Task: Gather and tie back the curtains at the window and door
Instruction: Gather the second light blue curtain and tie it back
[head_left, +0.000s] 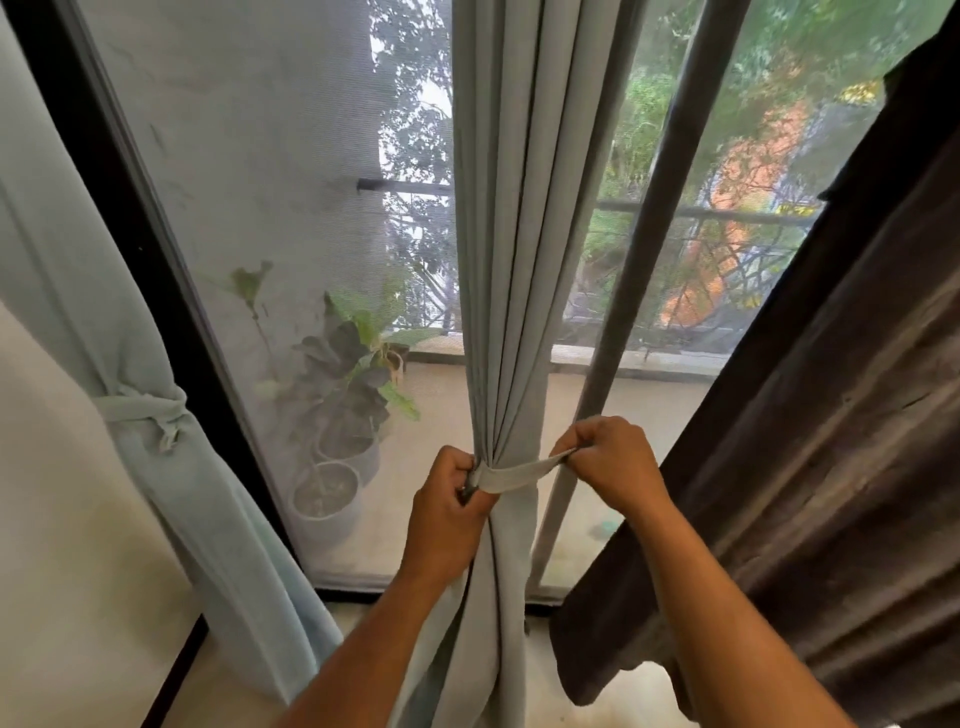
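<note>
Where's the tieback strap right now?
Lower centre of the head view: the tieback strap wraps the front of the gathered grey curtain, stretched between left hand and right hand.

Both bare forearms reach up from the near edge toward the middle, converging as they go. The left hand (451, 506) sits a little lower and to the left, back of the hand facing the camera, fingers curled tight in a grip. The right hand (610, 462) is slightly higher, knuckles up, fingers and thumb pinched together, wrist bent down.
</note>
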